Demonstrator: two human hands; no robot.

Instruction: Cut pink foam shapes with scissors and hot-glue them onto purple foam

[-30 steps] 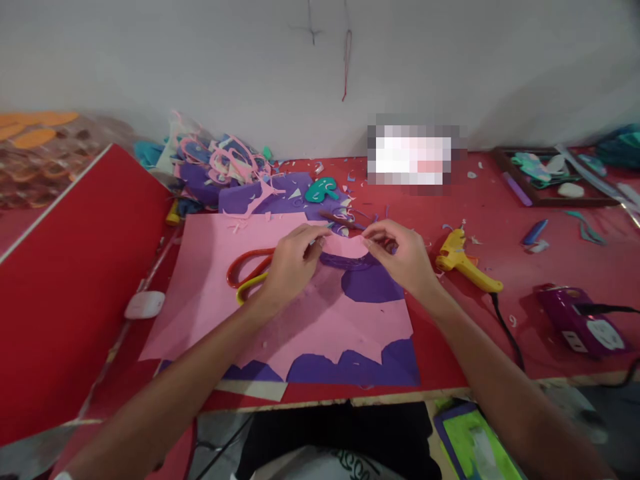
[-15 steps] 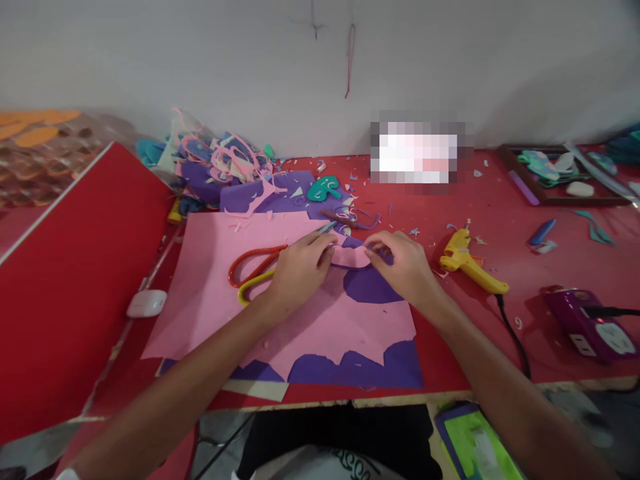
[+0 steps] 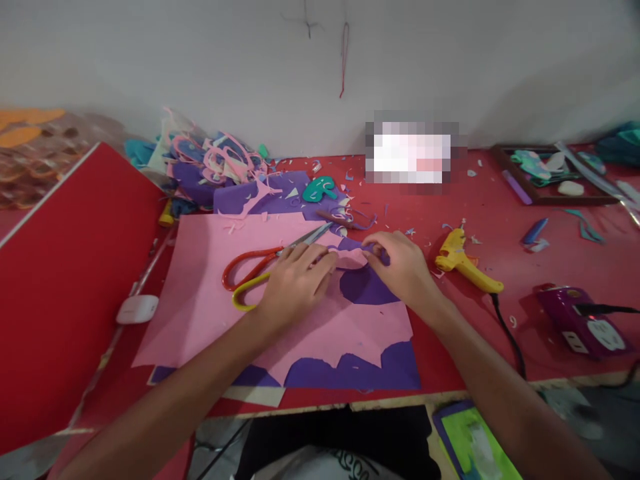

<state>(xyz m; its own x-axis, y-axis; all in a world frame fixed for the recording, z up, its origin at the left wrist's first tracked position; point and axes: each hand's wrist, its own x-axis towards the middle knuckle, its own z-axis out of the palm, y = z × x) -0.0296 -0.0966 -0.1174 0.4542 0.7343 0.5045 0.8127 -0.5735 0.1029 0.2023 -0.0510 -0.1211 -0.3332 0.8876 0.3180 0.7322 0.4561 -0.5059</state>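
A small curved pink foam piece [image 3: 352, 259] with a purple edge spans the gap between my hands. Its right end is pinched between the thumb and fingers of my right hand [image 3: 407, 270]. My left hand [image 3: 295, 283] has its fingers closed at the left end, palm down, partly hiding that end. Under the left hand lie scissors [image 3: 250, 261] with one red and one yellow handle, blades pointing up and right. Beneath everything is a large pink foam sheet [image 3: 200, 287] with a jagged cut edge, on top of a purple sheet [image 3: 400, 367].
Foam scraps [image 3: 225, 160] are heaped at the back left, beside a teal cutout [image 3: 320, 189]. A yellow glue gun [image 3: 465, 262] lies right of my hand, its cord running toward the front edge. Farther right are a purple power socket [image 3: 580, 323] and a dark frame [image 3: 550, 193]. A red board [image 3: 70, 287] leans at left.
My left hand has shifted slightly left and down, its fingers flatter, uncovering more of the scissor blades. My right hand keeps its pinch. The view has turned slightly.
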